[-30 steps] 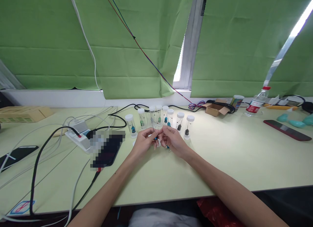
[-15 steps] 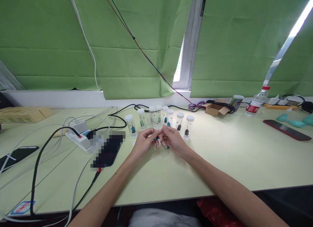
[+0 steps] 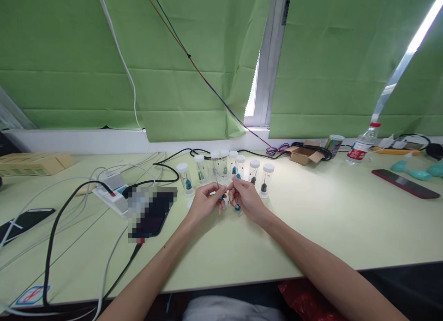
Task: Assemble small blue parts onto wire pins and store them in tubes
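At the left of the tabletop point(image 3: 321, 224), a white power strip point(image 3: 113, 200) sits beside a dark phone point(image 3: 156, 216). Next stands an upright white-capped tube point(image 3: 185, 180) with a blue piece inside. The left hand point(image 3: 205, 202) is closed, pinching a small blue piece point(image 3: 221, 198) at its fingertips. The right hand point(image 3: 249, 197) meets it there, fingers curled; what it grips cannot be told. A second blue piece point(image 3: 237, 207) shows under its fingers. Just beyond, a rightmost tube point(image 3: 267, 180) contains a dark piece.
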Demonstrator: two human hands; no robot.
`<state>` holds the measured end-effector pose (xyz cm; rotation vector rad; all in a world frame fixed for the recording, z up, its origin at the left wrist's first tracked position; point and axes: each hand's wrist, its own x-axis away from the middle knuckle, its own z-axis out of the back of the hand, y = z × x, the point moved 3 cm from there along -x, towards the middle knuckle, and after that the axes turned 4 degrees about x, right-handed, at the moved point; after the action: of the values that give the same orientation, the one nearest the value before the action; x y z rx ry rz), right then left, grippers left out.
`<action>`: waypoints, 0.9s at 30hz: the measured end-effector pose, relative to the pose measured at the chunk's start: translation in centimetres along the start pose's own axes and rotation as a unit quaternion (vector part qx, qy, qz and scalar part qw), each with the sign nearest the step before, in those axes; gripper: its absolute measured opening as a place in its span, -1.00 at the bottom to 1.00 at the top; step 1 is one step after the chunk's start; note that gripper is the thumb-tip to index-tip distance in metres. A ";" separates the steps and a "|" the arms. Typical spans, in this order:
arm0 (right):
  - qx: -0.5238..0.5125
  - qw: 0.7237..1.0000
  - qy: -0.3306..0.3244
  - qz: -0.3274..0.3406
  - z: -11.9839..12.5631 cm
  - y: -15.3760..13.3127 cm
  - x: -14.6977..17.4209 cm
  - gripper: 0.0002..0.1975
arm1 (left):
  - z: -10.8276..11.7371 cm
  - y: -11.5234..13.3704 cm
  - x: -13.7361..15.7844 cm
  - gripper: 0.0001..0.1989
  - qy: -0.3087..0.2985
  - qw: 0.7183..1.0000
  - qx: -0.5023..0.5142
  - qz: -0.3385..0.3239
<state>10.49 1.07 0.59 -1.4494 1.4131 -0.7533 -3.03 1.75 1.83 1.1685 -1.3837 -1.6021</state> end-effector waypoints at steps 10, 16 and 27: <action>-0.009 1.000 0.006 0.004 0.3 0.2 0.0 -0.57 | 0.1 -0.1 -0.1 -0.65 0.019 1.000 0.001 -0.005; -0.017 1.000 0.007 0.006 0.3 0.3 0.0 -0.61 | 0.4 -0.6 -0.3 -0.66 0.032 0.999 0.010 -0.008; -0.013 1.000 0.010 0.016 0.3 0.2 -0.1 -0.66 | 0.5 -0.5 -0.4 -0.66 0.040 0.999 0.004 -0.016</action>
<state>10.69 1.24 0.27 -1.4397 1.4628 -0.7343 -3.40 2.36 1.37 1.2515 -1.3267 -1.5573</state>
